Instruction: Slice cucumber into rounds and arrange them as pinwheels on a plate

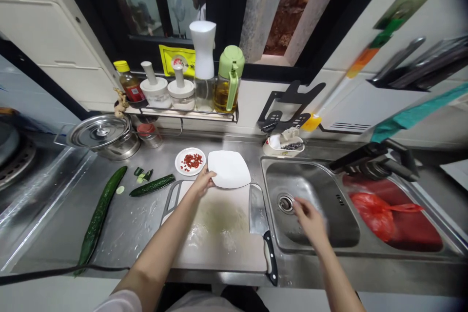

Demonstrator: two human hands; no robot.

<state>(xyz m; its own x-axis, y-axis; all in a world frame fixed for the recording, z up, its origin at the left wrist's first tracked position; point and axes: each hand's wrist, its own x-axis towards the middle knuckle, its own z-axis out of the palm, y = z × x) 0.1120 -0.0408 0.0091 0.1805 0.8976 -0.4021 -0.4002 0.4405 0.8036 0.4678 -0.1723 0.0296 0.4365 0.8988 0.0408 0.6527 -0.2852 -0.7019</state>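
Note:
My left hand is closed on the near left edge of a white square plate, at the far end of the cutting board. Wet marks and a greenish patch show on the board. My right hand is over the left sink basin, near the drain, its fingers loosely bent and apart with nothing visible in them. A cleaver lies along the board's right edge, black handle toward me. Left of the plate sits a small white dish of red pieces.
A long cucumber, a cut cucumber piece and scraps lie on the left counter. A lidded steel pot stands behind them. Seasoning jars and an oil bottle line a shelf. A red bag sits in the right basin, by the black faucet.

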